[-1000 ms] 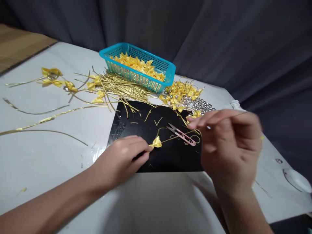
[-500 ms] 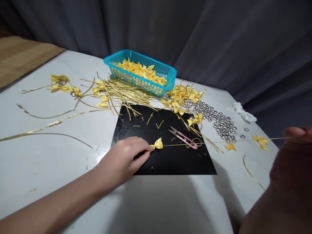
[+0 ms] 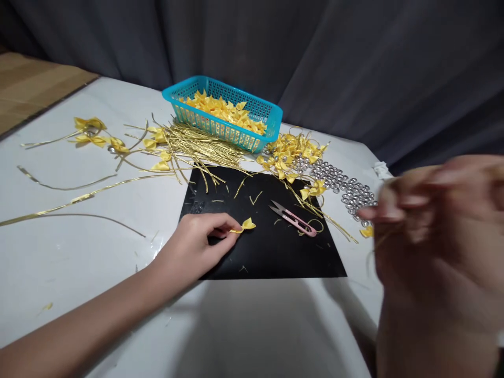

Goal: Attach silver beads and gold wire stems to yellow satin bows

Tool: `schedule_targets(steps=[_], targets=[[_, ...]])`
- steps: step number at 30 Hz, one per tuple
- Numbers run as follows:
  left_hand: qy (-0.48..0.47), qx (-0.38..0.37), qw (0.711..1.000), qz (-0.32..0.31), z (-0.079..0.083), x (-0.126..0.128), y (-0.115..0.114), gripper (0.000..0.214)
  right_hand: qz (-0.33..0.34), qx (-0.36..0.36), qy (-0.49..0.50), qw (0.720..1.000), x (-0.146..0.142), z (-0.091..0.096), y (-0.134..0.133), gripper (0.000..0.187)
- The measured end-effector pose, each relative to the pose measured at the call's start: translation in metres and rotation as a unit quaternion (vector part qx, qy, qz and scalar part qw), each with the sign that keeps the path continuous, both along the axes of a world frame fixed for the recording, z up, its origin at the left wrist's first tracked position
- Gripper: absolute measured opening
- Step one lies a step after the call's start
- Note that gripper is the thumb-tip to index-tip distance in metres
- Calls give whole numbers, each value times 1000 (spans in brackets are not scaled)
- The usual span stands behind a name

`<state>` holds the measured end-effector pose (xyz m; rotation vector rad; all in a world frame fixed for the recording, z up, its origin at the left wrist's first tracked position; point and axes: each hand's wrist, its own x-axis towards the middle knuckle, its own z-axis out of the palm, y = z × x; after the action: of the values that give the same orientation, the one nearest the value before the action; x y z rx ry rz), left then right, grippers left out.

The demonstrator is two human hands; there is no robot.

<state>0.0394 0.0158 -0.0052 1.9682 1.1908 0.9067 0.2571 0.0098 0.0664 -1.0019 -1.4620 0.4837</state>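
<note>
My left hand (image 3: pixel 197 244) rests on the black mat (image 3: pixel 268 257) and pinches a small yellow ribbon bow (image 3: pixel 244 226) between thumb and fingertips. My right hand (image 3: pixel 437 231) is raised close to the camera at the right and is smeared by motion. Its fingers look bunched around a thin gold wire (image 3: pixel 380 241), though the blur hides the grip. Pink thread snips (image 3: pixel 293 219) lie on the mat between the two hands.
A teal basket (image 3: pixel 271 113) of yellow bows stands at the back. A bundle of gold wires (image 3: pixel 200 147), loose bows (image 3: pixel 289 152) and silver beads (image 3: pixel 346 189) lie around the mat. Long gold strips (image 3: pixel 74 199) lie at the left. A dark curtain hangs behind the white table.
The wire that ran taut from the bow to my right hand no longer shows across the mat. My right hand has swung back in from the far right, closer to the camera.
</note>
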Motion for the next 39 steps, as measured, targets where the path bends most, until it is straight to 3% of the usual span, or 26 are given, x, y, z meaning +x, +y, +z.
schedule_targets(steps=[4, 6, 8, 11, 13, 15, 17, 22, 27, 33, 39], targets=[[11, -3, 1000, 16, -1, -1, 2, 11, 119, -205, 136, 962, -22, -18, 4, 9], [33, 28, 999, 20, 0, 0, 1, 11, 116, -248, 132, 953, -29, -26, 4, 9], [7, 25, 1000, 1, 2, 1, -4, 22, 109, -247, 107, 957, -35, -32, 3, 9], [-133, -111, 979, -104, 6, 5, -12, 42, 143, -237, 71, 958, -42, -35, 1, 8], [-223, -221, 934, -172, 7, 8, -15, 36, 169, -243, 60, 953, -44, -35, 0, 9], [-270, -303, 891, -202, 9, 10, -15, 26, 169, -239, 61, 954, -44, -36, 2, 8], [-276, -350, 876, -185, 11, 10, -12, 27, 141, -227, 74, 961, -39, -38, 7, 8], [-246, -326, 907, -102, 17, 4, 0, 37, -30, -155, 137, 978, -13, -39, 26, 7], [-222, -325, 915, -93, 16, 2, 3, 37, -180, -51, 227, 956, 12, -31, 38, 8], [-221, -324, 914, -106, 15, 0, 1, 40, -285, -18, 226, 932, 27, -26, 40, 8], [-222, -321, 914, -107, 12, -1, 2, 39, -303, -27, 226, 925, 32, -24, 42, 7]])
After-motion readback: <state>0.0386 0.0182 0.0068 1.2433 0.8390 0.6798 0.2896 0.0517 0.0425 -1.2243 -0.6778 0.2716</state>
